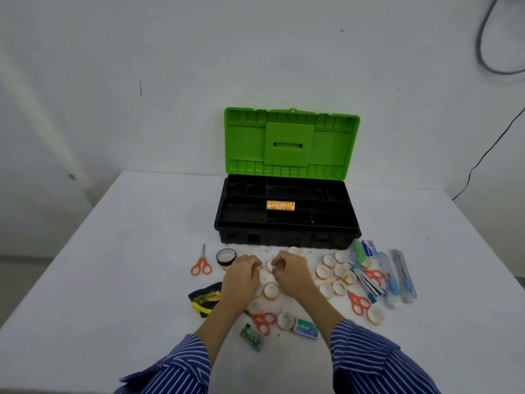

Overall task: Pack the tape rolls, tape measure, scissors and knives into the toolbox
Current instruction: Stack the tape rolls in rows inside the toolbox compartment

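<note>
Striped sleeves are seen nearest; beyond them, one small tape roll (270,265) is pinched between the left hand (241,275) and right hand (289,273), just before the toolbox (287,237), where a tape row (280,205) is lodged.

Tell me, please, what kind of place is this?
Probably a plain indoor work or recording room, not a home workshop: a bare white table set against an unadorned white wall, loose cables hanging at the right, and an open toolbox with supplies laid out.
</note>
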